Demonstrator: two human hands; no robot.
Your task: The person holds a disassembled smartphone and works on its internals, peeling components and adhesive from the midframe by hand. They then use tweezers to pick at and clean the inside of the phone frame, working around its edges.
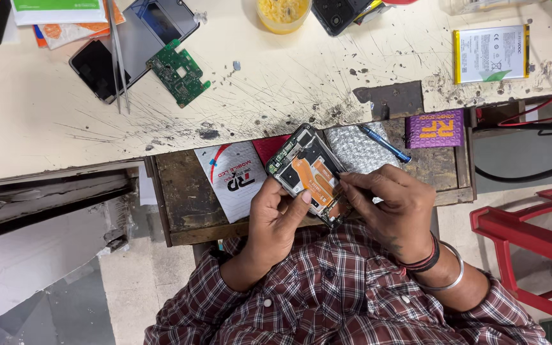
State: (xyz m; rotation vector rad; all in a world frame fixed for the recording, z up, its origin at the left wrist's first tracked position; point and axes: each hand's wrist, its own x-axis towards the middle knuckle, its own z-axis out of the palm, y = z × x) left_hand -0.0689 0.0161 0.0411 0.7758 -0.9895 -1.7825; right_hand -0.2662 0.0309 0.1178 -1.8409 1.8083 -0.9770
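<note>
Over the open drawer (186,191), both hands grip the opened phone (306,171), its long axis slanting up-left.

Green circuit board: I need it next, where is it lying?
In the head view the green circuit board lies on the scratched bench top, upper left, beside the tweezers and a dark phone.

3 phones (306,174) – 1 circuit board (178,72), 1 battery (491,54), 1 screwdriver (384,143).
</note>
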